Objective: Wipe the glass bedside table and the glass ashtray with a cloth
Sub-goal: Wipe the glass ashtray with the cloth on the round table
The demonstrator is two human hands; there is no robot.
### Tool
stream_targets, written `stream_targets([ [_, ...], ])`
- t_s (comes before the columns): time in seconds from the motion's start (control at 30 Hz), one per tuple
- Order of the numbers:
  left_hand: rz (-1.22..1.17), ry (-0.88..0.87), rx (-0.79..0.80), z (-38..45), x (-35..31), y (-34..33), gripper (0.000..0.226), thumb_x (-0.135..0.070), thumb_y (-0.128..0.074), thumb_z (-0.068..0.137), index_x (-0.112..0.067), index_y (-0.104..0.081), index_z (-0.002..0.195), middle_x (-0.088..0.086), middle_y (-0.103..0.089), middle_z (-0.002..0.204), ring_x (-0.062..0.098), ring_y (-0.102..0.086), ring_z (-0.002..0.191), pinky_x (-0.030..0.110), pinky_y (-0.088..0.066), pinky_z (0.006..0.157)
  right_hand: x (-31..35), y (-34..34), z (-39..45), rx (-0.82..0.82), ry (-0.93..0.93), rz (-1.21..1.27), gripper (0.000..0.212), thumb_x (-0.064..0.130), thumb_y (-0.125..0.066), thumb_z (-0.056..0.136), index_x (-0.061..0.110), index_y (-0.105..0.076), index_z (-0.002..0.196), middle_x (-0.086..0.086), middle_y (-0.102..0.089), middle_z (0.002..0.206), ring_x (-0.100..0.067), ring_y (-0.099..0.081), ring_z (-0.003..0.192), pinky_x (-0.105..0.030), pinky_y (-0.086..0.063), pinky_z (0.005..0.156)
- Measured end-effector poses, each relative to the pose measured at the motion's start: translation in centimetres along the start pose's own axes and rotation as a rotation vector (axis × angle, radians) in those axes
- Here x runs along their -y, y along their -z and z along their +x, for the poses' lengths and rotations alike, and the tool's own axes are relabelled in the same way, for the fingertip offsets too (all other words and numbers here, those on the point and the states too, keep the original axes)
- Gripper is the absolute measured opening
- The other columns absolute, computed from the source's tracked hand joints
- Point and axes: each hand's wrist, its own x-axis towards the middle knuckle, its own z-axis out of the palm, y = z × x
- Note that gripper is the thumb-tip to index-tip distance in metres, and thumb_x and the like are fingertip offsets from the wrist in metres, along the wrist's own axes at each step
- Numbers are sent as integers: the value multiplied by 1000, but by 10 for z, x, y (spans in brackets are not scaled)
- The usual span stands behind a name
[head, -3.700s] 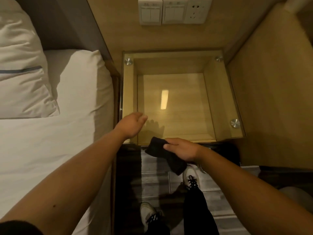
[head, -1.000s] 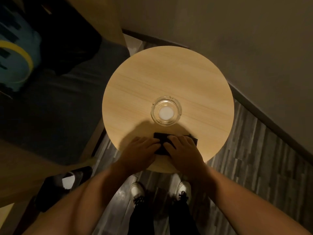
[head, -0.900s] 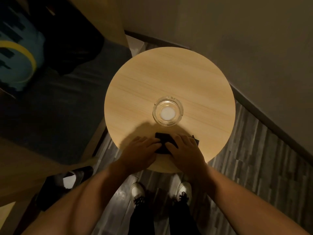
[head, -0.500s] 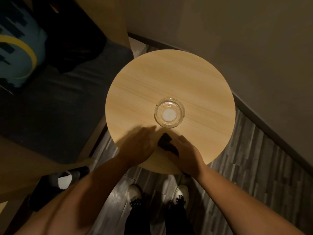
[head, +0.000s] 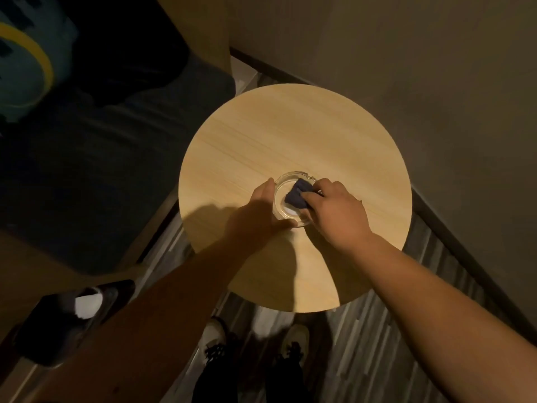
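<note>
- While the view looks straight down, a round wooden counter [head: 295, 135] fills the centre of the frame, with a glass ashtray [head: 293, 203] standing on it slightly toward 6 o'clock of the counter's middle
- Left hand [head: 260, 212] lies against the ashtray's rim at 9 o'clock, fingers curved round the rim at 9 o'clock and thumb reaching along its 6 o'clock edge; it grips the ashtray and touches the counter
- Right hand [head: 338, 210] comes in from 4 o'clock, fingers pinched tight on a dark cloth [head: 297, 194]
- Cloth is bunched into a wad and pressed inside the ashtray bowl, toward its 1 o'clock side; a pale patch of the bowl's floor shows at 6 o'clock of the wad
- Both forearms cast shadow on the counter toward 7 o'clock
- Pale shoes [head: 216, 334] stand on grey plank floor [head: 374, 338] at 6 o'clock of the counter
- Dark upholstered seat [head: 96, 167] lies at 9 o'clock, just beside the counter
- Plain wall [head: 421, 68] runs from 12 to 3 o'clock
</note>
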Motion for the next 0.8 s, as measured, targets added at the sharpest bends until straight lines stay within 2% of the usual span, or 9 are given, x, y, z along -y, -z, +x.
stream_targets([
  [0.07,58,-41,7,-1,3,1,88,-59,-74,65,-11,-40,130,4,-55,117,17,-61,95,25,-47,68,-2,1,4,24,15,-10,32,31,-58,91,20,-62,121,-9,-54,113,-30,-50,101,-34,-44,65],
  [0.13,142,-87,-49,-2,10,-3,102,-74,-58,65,-1,-38,133,18,-60,119,29,-67,90,29,-51,65,-2,2,5,20,19,17,32,35,-57,91,19,-63,118,-9,-55,109,-30,-50,98,-32,-41,62],
  [0.2,150,-76,-39,-1,14,-6,107,-72,-59,65,2,-35,139,22,-56,127,32,-65,100,33,-54,72,-2,1,5,15,26,16,32,38,-56,91,17,-65,114,-10,-55,106,-29,-51,95,-30,-38,59],
  [0.27,125,-12,42,1,15,-6,108,-54,-75,67,-3,-24,147,17,-42,143,30,-54,119,37,-48,90,-1,0,8,45,42,-13,34,41,-54,92,16,-65,111,-9,-54,106,-28,-49,97,-31,-39,60],
  [0.3,117,-3,51,2,15,-6,108,-50,-78,67,-5,-22,148,15,-38,146,29,-51,122,38,-47,92,0,0,10,65,55,-21,35,43,-52,92,16,-66,110,-8,-54,106,-28,-48,97,-33,-41,62],
  [0.43,115,-14,40,0,15,-5,107,-50,-79,67,-7,-24,148,12,-39,147,27,-51,122,40,-49,91,0,4,12,135,125,-4,43,46,-41,94,14,-67,107,-8,-56,105,-28,-48,96,-37,-42,71],
  [0.6,164,-35,25,-2,14,-1,106,-55,-77,66,-13,-25,149,2,-36,151,19,-49,125,29,-46,89,3,4,12,218,226,-15,30,34,-49,94,17,-65,114,-5,-56,108,-28,-48,98,-36,-40,75],
  [0.73,102,-3,42,-1,13,2,105,-55,-77,66,-17,-24,149,-1,-38,149,16,-51,122,24,-43,86,6,3,23,183,194,8,26,30,-51,94,20,-65,114,-3,-59,107,-27,-47,97,-34,-36,73],
  [0.8,44,13,25,0,14,1,102,-57,-77,64,-21,-28,146,-2,-45,143,15,-55,114,26,-48,84,7,0,25,143,149,49,25,29,-53,93,21,-64,114,-2,-61,106,-26,-48,97,-34,-38,72],
])
